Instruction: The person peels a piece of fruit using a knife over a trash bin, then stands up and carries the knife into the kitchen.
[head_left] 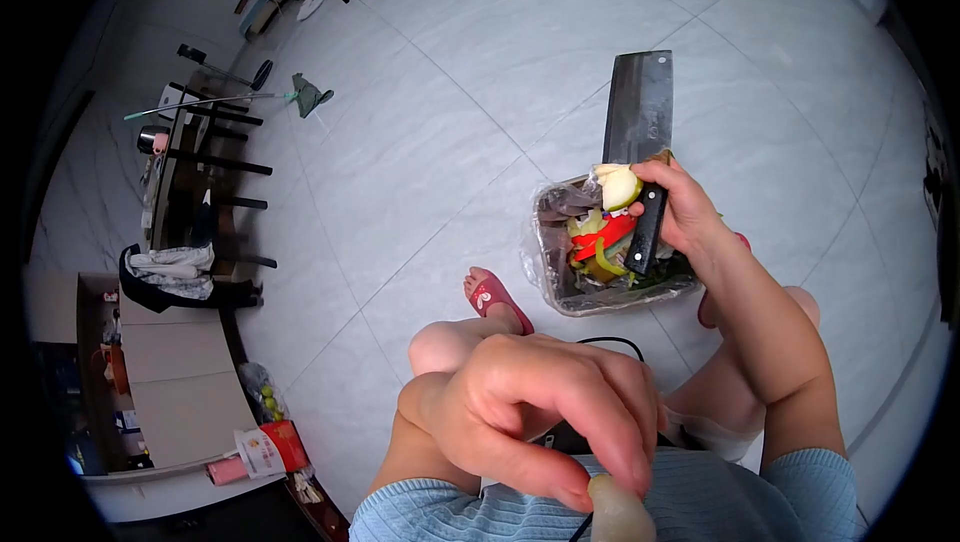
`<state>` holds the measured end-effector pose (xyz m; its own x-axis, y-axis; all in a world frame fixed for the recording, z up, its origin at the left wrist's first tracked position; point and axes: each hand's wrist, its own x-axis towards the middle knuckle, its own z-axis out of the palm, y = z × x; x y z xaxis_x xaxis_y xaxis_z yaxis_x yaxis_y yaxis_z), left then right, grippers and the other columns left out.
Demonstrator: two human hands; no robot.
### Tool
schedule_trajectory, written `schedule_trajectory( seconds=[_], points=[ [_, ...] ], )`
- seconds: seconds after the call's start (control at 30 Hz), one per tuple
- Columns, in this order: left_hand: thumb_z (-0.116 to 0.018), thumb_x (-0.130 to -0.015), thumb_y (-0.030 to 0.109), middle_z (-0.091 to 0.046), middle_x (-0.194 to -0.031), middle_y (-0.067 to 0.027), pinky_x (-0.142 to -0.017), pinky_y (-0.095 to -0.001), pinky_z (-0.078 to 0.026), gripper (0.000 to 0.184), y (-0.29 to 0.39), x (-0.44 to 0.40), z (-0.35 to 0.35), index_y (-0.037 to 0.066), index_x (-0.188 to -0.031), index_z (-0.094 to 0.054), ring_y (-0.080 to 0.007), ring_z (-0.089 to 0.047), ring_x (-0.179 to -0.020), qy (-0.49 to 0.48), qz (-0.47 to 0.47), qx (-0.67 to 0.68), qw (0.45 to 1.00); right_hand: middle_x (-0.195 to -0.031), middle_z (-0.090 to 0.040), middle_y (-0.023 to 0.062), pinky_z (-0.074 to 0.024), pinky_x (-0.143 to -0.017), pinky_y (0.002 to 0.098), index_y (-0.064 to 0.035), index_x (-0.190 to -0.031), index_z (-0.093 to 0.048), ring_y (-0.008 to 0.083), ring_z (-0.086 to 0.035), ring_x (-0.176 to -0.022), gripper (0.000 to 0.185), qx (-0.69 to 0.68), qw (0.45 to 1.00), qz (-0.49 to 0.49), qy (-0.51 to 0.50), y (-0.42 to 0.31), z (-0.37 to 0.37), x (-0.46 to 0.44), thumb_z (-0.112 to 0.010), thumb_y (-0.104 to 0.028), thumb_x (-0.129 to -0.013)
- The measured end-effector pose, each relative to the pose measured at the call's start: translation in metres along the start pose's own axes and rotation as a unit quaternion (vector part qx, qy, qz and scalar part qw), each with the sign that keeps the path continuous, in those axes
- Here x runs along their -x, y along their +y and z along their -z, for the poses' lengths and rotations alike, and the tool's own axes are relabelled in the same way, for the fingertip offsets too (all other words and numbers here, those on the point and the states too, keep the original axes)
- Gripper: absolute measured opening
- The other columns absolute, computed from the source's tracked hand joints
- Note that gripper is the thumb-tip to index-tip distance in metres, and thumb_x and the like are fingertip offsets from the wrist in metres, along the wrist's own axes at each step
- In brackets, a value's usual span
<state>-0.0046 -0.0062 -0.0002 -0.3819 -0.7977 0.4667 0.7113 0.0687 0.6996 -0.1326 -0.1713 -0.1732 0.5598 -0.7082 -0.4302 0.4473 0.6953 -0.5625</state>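
Observation:
In the head view, my left hand (545,397) is close to the camera at the bottom. Its thumb and fingertips pinch a pale, peeled piece of fruit (620,514), partly cut off by the frame edge. Over a lined waste bin (543,260), my right hand (690,204) grips a cleaver (640,107) by its black handle, the broad blade pointing away from me. The same hand also holds a cut piece of pale fruit with green skin (618,188) beside the handle. Peelings and red wrapping (608,235) lie inside the bin.
My foot in a red slipper (500,304) rests on the tiled floor left of the bin. Farther left are a table with chairs (200,152), a jacket over a chair (170,272), a bag of green fruit (265,397) and a red-and-white box (272,449).

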Motion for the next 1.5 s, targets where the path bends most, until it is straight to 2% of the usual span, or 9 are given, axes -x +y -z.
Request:
schedule_trajectory(
  seconds=[0.13,0.43,0.67,0.83,0.97,1.17,1.4,1.5],
  points=[
    [-0.068,-0.083,0.009,-0.066,-0.089,-0.0177,-0.092,-0.0483,-0.043,0.012,0.003,0.0,-0.003,0.002,-0.093,-0.067,-0.0243,-0.062,-0.078,0.044,0.006,-0.009,0.999,-0.091,-0.058,0.0097,-0.0486,-0.053,0.0285,-0.0061,-0.101,-0.05,0.0176,-0.057,-0.068,0.024,0.002,1.0,0.002,0.004,-0.002,-0.004,0.003,-0.064,-0.008,-0.081],
    [-0.067,-0.084,0.013,-0.066,-0.085,-0.017,-0.092,-0.0462,-0.044,0.013,0.005,0.0,-0.005,0.001,-0.088,-0.068,-0.0237,-0.06,-0.072,0.108,0.014,-0.025,0.994,-0.092,-0.057,0.0087,-0.0485,-0.053,0.0285,-0.0059,-0.1,-0.05,0.0176,-0.057,-0.072,0.024,-0.006,1.0,0.005,0.001,0.0,-0.001,0.002,-0.064,-0.007,-0.081],
    [-0.067,-0.084,0.011,-0.066,-0.085,-0.0167,-0.093,-0.0459,-0.043,0.013,0.005,0.002,-0.001,0.0,-0.088,-0.068,-0.0233,-0.059,-0.073,0.074,0.01,-0.026,0.997,-0.092,-0.057,0.0079,-0.0482,-0.053,0.0283,-0.0064,-0.1,-0.05,0.0174,-0.057,-0.073,0.024,-0.004,1.0,0.008,-0.006,0.0,0.0,0.0,-0.065,-0.008,-0.08],
    [-0.067,-0.082,0.008,-0.066,-0.087,-0.0155,-0.094,-0.0463,-0.042,0.014,0.007,0.001,0.003,0.0,-0.093,-0.067,-0.0215,-0.06,-0.074,0.021,-0.001,-0.051,0.998,-0.092,-0.057,0.0083,-0.0482,-0.053,0.0283,-0.0067,-0.098,-0.05,0.0171,-0.057,-0.073,0.024,-0.006,1.0,0.007,-0.007,0.0,0.0,0.001,-0.065,-0.008,-0.08],
    [-0.068,-0.081,0.006,-0.065,-0.086,-0.0147,-0.094,-0.0462,-0.042,0.016,0.006,0.003,0.003,0.0,-0.096,-0.066,-0.0207,-0.06,-0.074,0.029,-0.01,-0.052,0.998,-0.091,-0.058,0.0087,-0.0483,-0.053,0.028,-0.0066,-0.098,-0.05,0.0172,-0.057,-0.072,0.023,-0.005,1.0,0.005,-0.002,-0.002,-0.002,0.002,-0.065,-0.008,-0.08],
    [-0.068,-0.081,0.005,-0.065,-0.088,-0.0144,-0.093,-0.0467,-0.042,0.012,0.005,0.005,0.002,0.002,-0.092,-0.064,-0.0205,-0.061,-0.075,0.029,-0.02,-0.05,0.998,-0.091,-0.059,0.0088,-0.0482,-0.053,0.0275,-0.0051,-0.1,-0.051,0.0174,-0.058,-0.071,0.024,0.001,1.0,0.005,-0.016,-0.002,-0.001,0.001,-0.065,-0.008,-0.081],
    [-0.068,-0.08,0.005,-0.065,-0.089,-0.015,-0.094,-0.0482,-0.042,0.018,0.007,0.006,0.006,0.003,-0.097,-0.062,-0.021,-0.06,-0.075,0.031,-0.013,-0.051,0.998,-0.09,-0.059,0.0088,-0.0484,-0.053,0.0275,-0.0052,-0.101,-0.052,0.0175,-0.058,-0.069,0.024,0.008,1.0,0.005,-0.005,-0.002,-0.002,0.001,-0.065,-0.009,-0.081],
    [-0.068,-0.081,0.005,-0.064,-0.09,-0.0155,-0.095,-0.0486,-0.041,0.018,0.007,0.007,0.007,0.003,-0.097,-0.062,-0.021,-0.06,-0.075,0.025,-0.007,-0.036,0.999,-0.088,-0.057,0.0087,-0.0479,-0.049,0.027,-0.0071,-0.096,-0.048,0.018,-0.058,-0.073,0.02,-0.005,1.0,0.004,-0.004,-0.003,-0.006,0.004,-0.063,-0.006,-0.082]
  ],
)
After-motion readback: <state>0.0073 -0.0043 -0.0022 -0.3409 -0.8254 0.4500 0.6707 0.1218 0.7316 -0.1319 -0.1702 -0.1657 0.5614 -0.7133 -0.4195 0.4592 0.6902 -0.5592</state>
